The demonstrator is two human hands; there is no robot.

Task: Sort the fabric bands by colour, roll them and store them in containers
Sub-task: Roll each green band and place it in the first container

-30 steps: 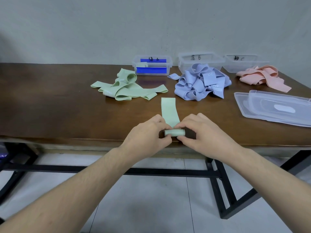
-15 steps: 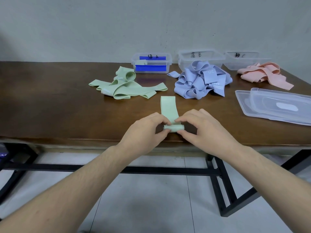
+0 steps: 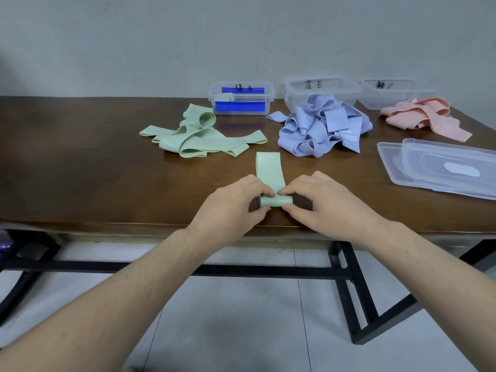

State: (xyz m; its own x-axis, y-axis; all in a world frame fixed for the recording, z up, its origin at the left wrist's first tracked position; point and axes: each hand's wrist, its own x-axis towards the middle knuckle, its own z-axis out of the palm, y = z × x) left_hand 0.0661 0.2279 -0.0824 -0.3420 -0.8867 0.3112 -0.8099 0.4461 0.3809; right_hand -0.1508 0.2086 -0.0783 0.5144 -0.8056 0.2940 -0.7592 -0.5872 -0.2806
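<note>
While both hands work at the near edge of the brown wooden table (image 3: 80, 162), a pale green fabric band (image 3: 269, 170) lies partly rolled between them, its flat tail running straight away toward the far side. The left hand (image 3: 230, 208) pinches the left end of the roll with curled fingers and thumb; the right hand (image 3: 327, 205) pinches the right end the same way. The roll sits just inside the table's near edge, with bare wood to either side of the hands.

Farther back, from left to right: a loose heap of green bands (image 3: 198, 135), a clear container with blue clips (image 3: 241, 98) behind it, a tangled pile of lavender-blue bands (image 3: 319, 127) touching the front of a second clear container (image 3: 322, 88), then a third clear container (image 3: 389, 92) with a heap of pink bands (image 3: 421, 115) before it. Handwritten labels mark all three containers. Clear plastic lids (image 3: 440, 167) lie stacked at the right, near the table's right edge. The table's left portion is open wood. Below, a black metal frame (image 3: 349, 277) stands on pale floor tiles.
</note>
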